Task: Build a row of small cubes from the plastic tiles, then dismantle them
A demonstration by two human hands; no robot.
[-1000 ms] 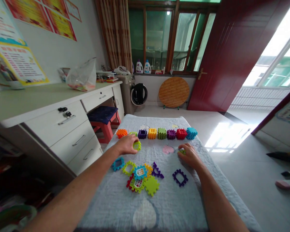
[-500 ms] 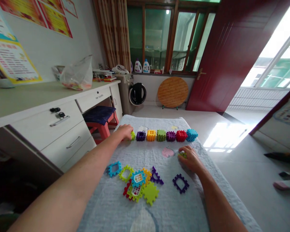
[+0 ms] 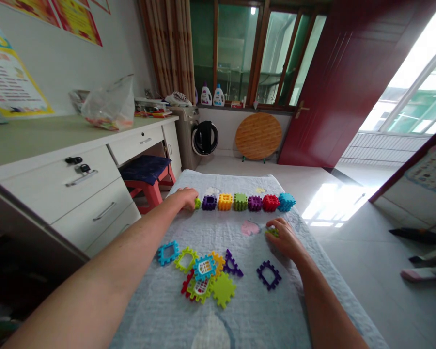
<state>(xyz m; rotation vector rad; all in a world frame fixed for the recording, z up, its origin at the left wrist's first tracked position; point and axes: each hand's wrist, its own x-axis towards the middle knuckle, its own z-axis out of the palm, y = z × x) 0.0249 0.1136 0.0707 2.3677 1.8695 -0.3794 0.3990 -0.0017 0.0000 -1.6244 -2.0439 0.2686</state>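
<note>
My left hand (image 3: 187, 198) is closed around a green block cube (image 3: 197, 203) at the left end of a row of cubes; the hand covers most of it. To its right stand a dark purple cube (image 3: 209, 202), a yellow cube (image 3: 225, 202), a green cube (image 3: 240, 202), a purple cube (image 3: 255, 203), a red cube (image 3: 271, 203) and a blue cube (image 3: 287, 201). My right hand (image 3: 281, 233), fingers curled, grips a yellow-green interlocking piece (image 3: 272, 231) low over the cloth in front of the red cube. A dark purple frame piece (image 3: 269, 275) lies below that hand.
Nearer me lies a loose pile with a blue window piece (image 3: 205, 267), a green square piece (image 3: 224, 290) and a purple triangle (image 3: 232, 264). A blue cloth (image 3: 160, 310) covers the table. A white desk (image 3: 94, 189) and red stool (image 3: 150, 194) stand left.
The view has shifted slightly, so everything sits a little further left. Both hands keep their places by the cube row and the cloth; nothing was let go.
</note>
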